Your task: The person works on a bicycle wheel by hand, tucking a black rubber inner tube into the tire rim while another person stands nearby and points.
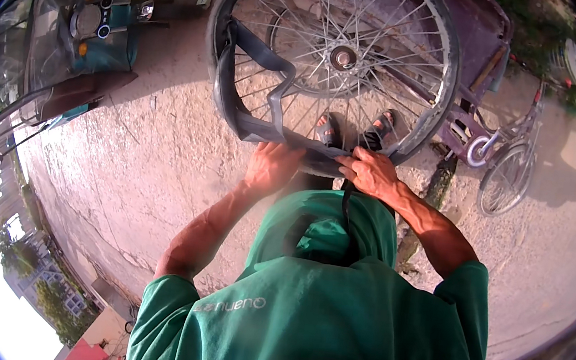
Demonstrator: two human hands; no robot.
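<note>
Right hand (368,172) clamps down on the near edge of the black rubber tyre (218,78) of the large spoked metal wheel (342,57), fingers curled over it, while the left hand (272,166) presses flat beside it with fingers closed on the same edge. A limp black rubber inner tube (270,88) sags across the spokes (kinked in one spot) and runs down to the hands. The wheel stands upright on the dusty concrete ground (146,162), near the person's sandalled feet (355,127). I judge the main risk is pinching the tube between tyre and rim as the hands squeeze; the kink could crease. The wheel could also roll sideways, as only the two hands steady it.
</note>
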